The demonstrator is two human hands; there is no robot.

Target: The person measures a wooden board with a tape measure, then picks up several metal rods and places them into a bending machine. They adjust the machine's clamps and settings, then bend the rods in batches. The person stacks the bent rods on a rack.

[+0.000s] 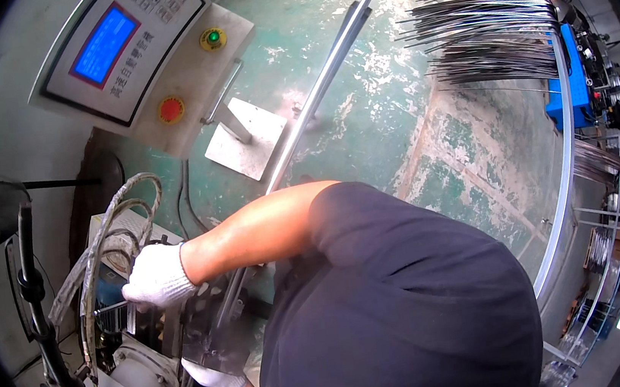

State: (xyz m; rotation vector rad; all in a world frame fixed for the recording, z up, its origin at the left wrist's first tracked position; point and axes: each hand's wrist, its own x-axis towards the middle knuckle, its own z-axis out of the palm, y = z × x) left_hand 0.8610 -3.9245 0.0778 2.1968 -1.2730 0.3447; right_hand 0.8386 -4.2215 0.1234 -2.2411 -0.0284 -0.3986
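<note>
My right hand, in a white knit glove, is curled at the machine at the lower left. Its fingers are bent, and what they hold, if anything, is hidden. Grey, worn hoses loop up beside it. Lower down, my left hand, also gloved, is at the near side of the machine, below a dark, blurred part; its fingers are mostly hidden. A long metal tube slants from the top, passes behind my right arm and seems to continue toward the machine.
A control box with a blue screen, green button and red stop button stands at the upper left. Beside it is a pale plate on the floor. Thin metal rods hang on a rack at right, near a blue bin.
</note>
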